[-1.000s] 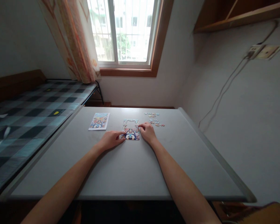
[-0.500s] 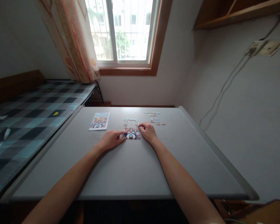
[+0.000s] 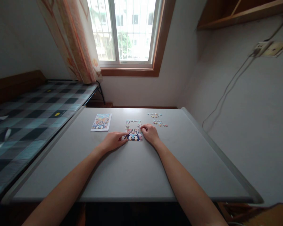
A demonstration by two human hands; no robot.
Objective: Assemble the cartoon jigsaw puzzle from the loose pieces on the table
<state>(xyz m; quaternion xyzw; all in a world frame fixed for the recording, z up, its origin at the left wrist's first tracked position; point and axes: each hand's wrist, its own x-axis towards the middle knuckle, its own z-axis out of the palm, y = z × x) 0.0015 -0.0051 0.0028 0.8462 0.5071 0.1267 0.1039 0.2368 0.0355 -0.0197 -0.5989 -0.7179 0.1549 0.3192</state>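
A partly assembled jigsaw puzzle (image 3: 133,135) lies on the grey table, its lower part filled and a gap showing the tabletop in its upper middle. My left hand (image 3: 113,140) rests at the puzzle's lower left edge, fingers stretched out and touching it, thumb apart. At the right edge is my right hand (image 3: 150,132), its fingers curled and fingertips against the border pieces. Whether a small piece sits between those fingertips is too small to make out. Several loose puzzle pieces (image 3: 157,122) lie beyond my right hand.
A printed picture sheet (image 3: 101,122) lies on the table (image 3: 132,175) left of the puzzle. A bed with a checked cover (image 3: 37,125) stands along the left side. Ahead is a window (image 3: 132,34) with a curtain (image 3: 73,40). A cable (image 3: 226,89) hangs on the right wall.
The whole view has shifted very slightly. Both hands stay in the same places at the puzzle's edges, and the pieces and sheet have not moved.
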